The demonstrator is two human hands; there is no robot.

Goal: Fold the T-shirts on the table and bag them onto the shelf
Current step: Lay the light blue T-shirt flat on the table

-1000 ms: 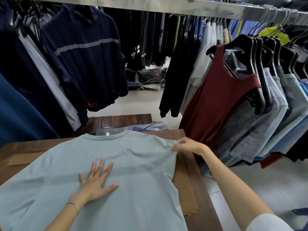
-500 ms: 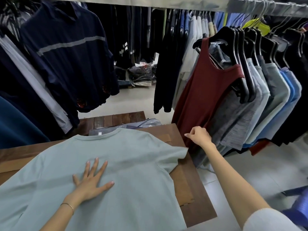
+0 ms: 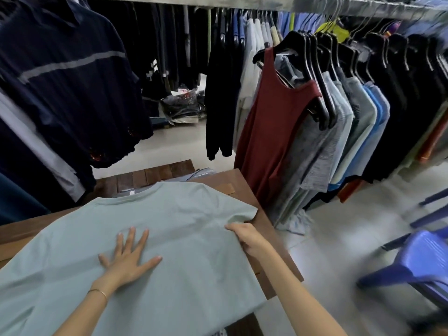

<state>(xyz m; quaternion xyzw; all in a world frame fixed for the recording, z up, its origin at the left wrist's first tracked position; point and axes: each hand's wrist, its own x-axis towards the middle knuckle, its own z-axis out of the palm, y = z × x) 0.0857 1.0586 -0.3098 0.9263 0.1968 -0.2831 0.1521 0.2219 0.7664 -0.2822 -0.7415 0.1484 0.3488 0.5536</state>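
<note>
Folding begins: my left hand [image 3: 128,258] presses flat on the mint T-shirt [image 3: 184,229], my right hand [image 3: 249,238] pinches its sleeve at centre right; next, fold inward.

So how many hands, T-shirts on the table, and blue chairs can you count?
Hands: 2, left hand and right hand
Green T-shirt on the table: 1
Blue chair: 1
Total: 4

- The person's left hand [image 3: 128,258] is bare, with short, pale, glossy nails.
- A thin gold-coloured bangle bracelet [image 3: 100,292] circles the left wrist.
- The right hand [image 3: 249,238] is bare and without rings.
- Both forearms are uncovered, with no sleeves in view.
</note>
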